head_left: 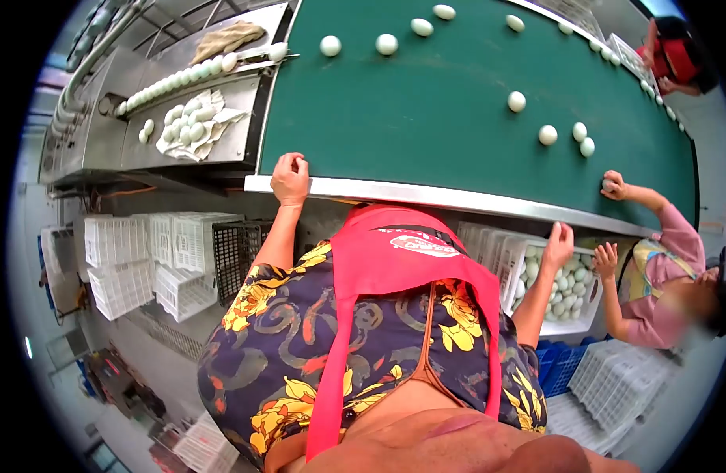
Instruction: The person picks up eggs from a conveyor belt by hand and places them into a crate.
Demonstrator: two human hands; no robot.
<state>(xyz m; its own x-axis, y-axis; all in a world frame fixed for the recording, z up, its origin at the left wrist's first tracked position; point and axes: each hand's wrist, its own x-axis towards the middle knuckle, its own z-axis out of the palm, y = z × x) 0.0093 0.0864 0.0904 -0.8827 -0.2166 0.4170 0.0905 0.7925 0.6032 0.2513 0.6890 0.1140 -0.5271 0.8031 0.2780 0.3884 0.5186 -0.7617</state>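
My left hand (290, 180) is curled closed at the near left corner of the green conveyor belt (394, 118), over its metal rim (426, 197). No egg shows in its fingers. My right hand (558, 244) is raised on the near side of the rim, fingertips pinched together with nothing visible between them. Below it is a white plastic crate (564, 325) filled with pale eggs (572, 280). Loose eggs lie scattered on the belt, among them one egg (516, 101) right of centre and another egg (386, 44) at the far left.
At left, a row of eggs (177, 79) lines a metal chute beside eggs on a white cloth (213, 126). A co-worker's hand (615, 186) holds an egg at right. Another person (678, 59) stands across the belt. White crates (118, 240) are stacked at lower left.
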